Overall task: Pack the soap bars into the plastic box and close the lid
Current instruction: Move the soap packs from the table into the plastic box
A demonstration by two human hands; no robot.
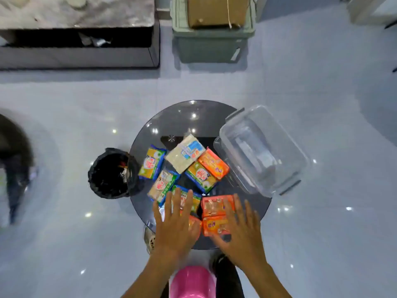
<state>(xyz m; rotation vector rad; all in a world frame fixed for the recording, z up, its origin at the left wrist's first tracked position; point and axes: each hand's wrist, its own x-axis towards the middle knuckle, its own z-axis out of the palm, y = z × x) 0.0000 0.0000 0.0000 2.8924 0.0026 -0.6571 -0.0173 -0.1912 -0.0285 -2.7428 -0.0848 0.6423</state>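
Several wrapped soap bars lie scattered on a small round dark glass table (pixel 182 117). Some wrappers are blue and yellow (pixel 152 161), some orange (pixel 213 163), and one larger pale bar (pixel 184 153) lies at the back. A clear plastic box (pixel 261 150) with its lid on and grey clips stands at the table's right edge. My left hand (pixel 175 224) lies flat, fingers spread, over a blue-yellow bar and an orange one. My right hand (pixel 241 231) rests, fingers spread, on the edge of two orange bars (pixel 216 215) at the front. Neither hand grips anything.
A black-lined waste bin (pixel 111 173) stands on the floor just left of the table. A pink stool (pixel 192 282) is below me. Farther back are a low dark cabinet (pixel 77 50) and a green crate (pixel 212 41) holding a cardboard box. White glossy floor surrounds the table.
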